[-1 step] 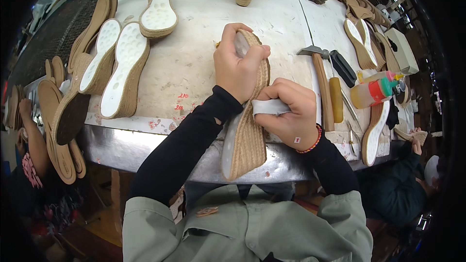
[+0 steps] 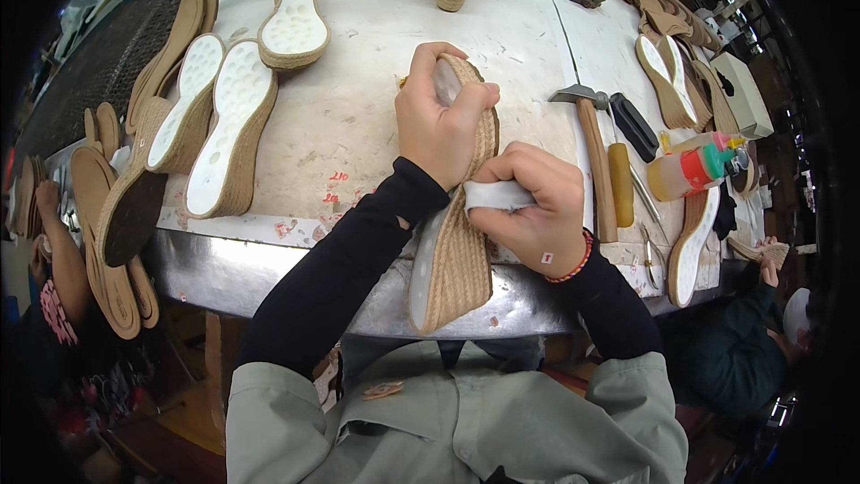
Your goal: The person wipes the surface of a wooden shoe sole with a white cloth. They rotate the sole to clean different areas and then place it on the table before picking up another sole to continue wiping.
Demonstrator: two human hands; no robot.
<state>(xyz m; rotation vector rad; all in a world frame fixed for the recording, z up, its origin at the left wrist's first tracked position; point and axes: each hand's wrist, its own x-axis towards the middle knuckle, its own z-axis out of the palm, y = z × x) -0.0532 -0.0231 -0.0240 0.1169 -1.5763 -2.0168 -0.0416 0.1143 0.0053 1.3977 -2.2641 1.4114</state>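
Observation:
A wedge shoe sole with a woven tan side stands on edge at the table's front, its thick heel toward me. Around its far toe end my left hand is closed, thumb on the near side and fingers over the top. My right hand grips a folded white cloth and presses it against the woven side near the middle. Part of the sole's pale inner face is hidden behind my left hand and wrist.
Beside my right hand lie a hammer, a yellow-handled tool, pincers and a glue bottle. More wedge soles rest at left and far edge. Co-workers' arms show at both sides.
My right hand and the cloth have shifted very slightly along the woven side. The left hand and the sole look unmoved.

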